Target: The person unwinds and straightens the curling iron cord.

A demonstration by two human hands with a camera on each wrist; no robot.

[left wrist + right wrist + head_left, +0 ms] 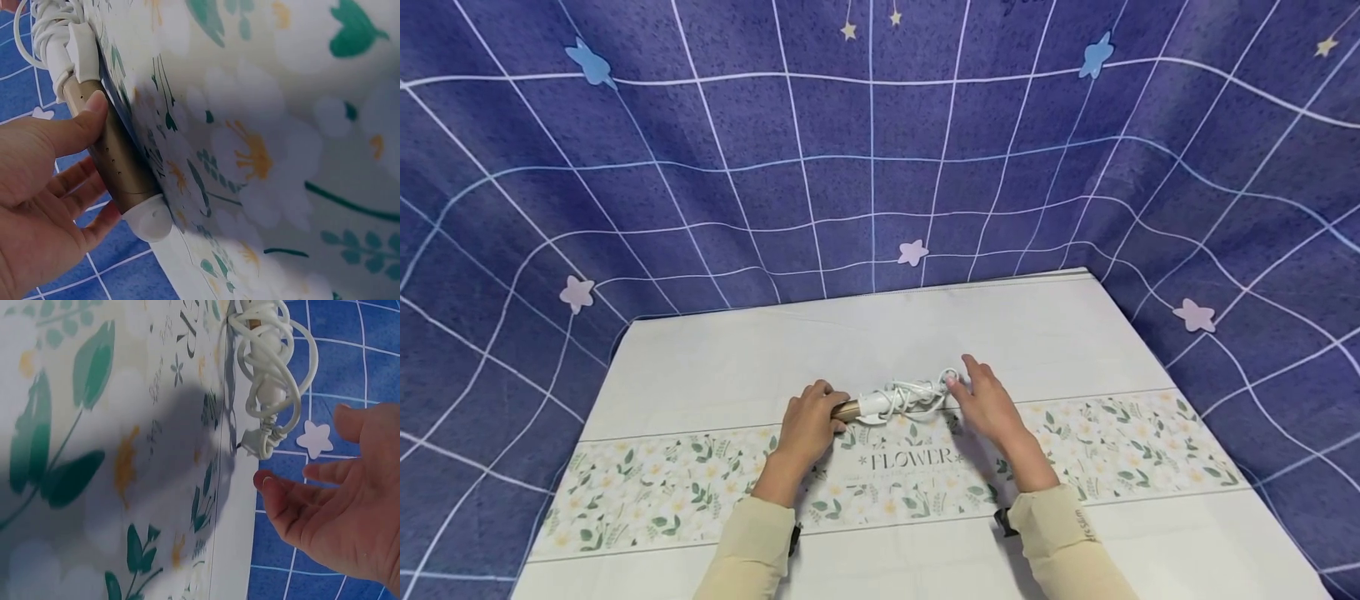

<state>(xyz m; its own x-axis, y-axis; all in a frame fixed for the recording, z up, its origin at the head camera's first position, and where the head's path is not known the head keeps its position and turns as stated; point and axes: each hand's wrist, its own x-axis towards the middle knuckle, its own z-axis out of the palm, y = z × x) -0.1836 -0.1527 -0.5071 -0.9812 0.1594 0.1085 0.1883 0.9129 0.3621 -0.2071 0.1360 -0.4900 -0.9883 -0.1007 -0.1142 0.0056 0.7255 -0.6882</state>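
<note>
A curling iron (872, 405) with a white handle and a gold barrel (122, 147) lies across the table's floral band. White cord (275, 369) is wound in loose loops around its handle. My left hand (808, 423) grips the barrel at the left end, thumb on the near side and fingers around the far side. Beyond that grip shows a whitish end cap (149, 217). By the cord end my right hand (991, 407) is spread, fingers loosely bent. In the right wrist view it stands apart from the cord and holds nothing.
A white tablecloth (850, 333) covers the table, with a flower-print band and the word FLOWER in front of the curling iron. Blue curtains (760, 200) with a grid and stars hang behind and at both sides, close to the table's edges.
</note>
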